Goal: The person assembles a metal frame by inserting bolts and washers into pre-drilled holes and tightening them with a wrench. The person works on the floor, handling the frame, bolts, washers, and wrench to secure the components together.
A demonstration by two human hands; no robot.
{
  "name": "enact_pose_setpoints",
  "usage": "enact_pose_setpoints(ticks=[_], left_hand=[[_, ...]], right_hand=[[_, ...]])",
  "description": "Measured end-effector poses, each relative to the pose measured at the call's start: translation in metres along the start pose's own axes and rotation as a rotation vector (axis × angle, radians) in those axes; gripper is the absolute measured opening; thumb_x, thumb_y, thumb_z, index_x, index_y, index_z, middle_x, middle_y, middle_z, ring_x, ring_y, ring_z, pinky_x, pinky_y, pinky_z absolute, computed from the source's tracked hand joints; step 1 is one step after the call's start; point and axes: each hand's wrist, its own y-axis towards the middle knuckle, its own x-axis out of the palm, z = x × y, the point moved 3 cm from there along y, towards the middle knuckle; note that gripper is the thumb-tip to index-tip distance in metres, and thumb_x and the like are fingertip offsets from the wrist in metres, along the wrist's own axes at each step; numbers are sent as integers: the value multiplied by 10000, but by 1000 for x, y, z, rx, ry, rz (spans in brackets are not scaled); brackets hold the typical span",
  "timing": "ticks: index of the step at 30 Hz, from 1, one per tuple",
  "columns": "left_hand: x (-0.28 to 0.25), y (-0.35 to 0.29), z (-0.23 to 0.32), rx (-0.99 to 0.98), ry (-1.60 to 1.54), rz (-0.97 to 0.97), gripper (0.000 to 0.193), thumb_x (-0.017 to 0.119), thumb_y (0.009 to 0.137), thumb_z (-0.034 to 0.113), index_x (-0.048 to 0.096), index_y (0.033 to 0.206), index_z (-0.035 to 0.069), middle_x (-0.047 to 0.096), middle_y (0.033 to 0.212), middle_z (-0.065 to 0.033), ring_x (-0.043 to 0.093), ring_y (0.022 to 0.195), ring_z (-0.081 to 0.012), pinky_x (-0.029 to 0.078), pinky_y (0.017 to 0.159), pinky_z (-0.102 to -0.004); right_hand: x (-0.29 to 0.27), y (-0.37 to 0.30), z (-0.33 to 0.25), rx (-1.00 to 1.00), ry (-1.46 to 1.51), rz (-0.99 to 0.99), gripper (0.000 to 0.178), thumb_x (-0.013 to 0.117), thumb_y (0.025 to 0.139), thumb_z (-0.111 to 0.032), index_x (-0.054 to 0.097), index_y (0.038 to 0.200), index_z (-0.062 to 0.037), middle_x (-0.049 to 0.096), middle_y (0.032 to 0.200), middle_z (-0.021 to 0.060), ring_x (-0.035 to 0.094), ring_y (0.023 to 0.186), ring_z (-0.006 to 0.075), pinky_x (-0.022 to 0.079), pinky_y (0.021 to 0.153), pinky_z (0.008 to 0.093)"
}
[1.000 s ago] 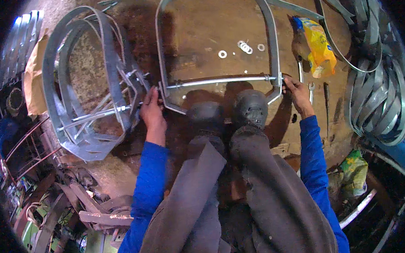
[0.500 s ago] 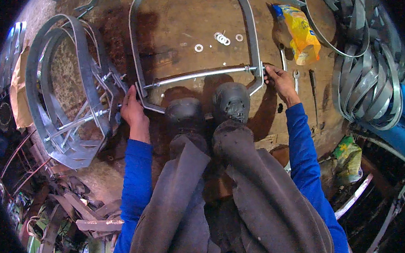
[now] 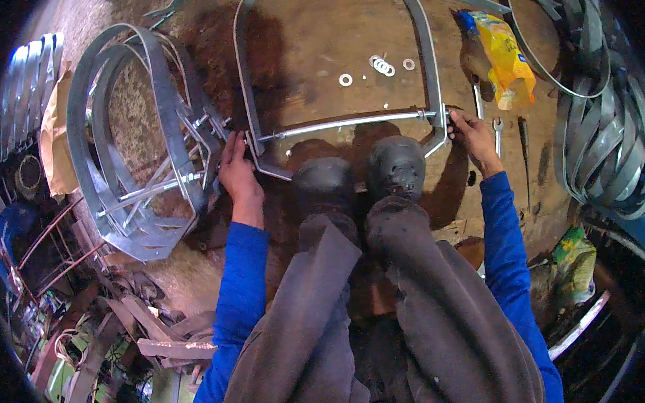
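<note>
A bent flat metal strap [image 3: 428,53] forms a large loop on the wooden board in front of my feet. Across its lower part runs a threaded rod [image 3: 351,122], with nuts near the strap's sides. My left hand [image 3: 241,178] is at the rod's left end, fingertips close together against the metal; what lies between them is partly hidden. At the opposite end, my right hand [image 3: 477,141] pinches the rod's tip just outside the strap, fingers curled. My dark shoes [image 3: 396,167] stand against the loop's lower edge.
Assembled strap loops with rods [image 3: 82,141] stand at left. Several washers [image 3: 382,66] lie inside the loop. Rightward are a yellow plastic packet [image 3: 505,60], a wrench [image 3: 498,135], a dark thin tool [image 3: 525,151] and a heap of metal straps [image 3: 604,150]. Scrap pieces [image 3: 173,348] clutter the lower left.
The whole view has shifted, so everything appears farther right. Both hands stay at the rod's ends; my left fingertips sit slightly closer to the strap.
</note>
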Motion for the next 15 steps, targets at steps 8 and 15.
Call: enact_pose_setpoints(ticks=[8,15], left_hand=[[9,-15,19,-203,427,192,353,674,892,275,670,1116,2,617,801,13,442,566,-70,330,503,-246],[1,-13,7,-21,143,8,301,623,925,199,655,1166,22,679,992,-38,466,698,-35,360,564,-201]], right_hand=[[-11,9,7,-14,-66,-39,352,611,938,-307,644,1095,7,659,889,14,578,738,79,474,666,222],[-4,8,6,5,-55,-29,322,607,942,-291,637,1095,-9,644,878,4,570,738,86,477,650,223]])
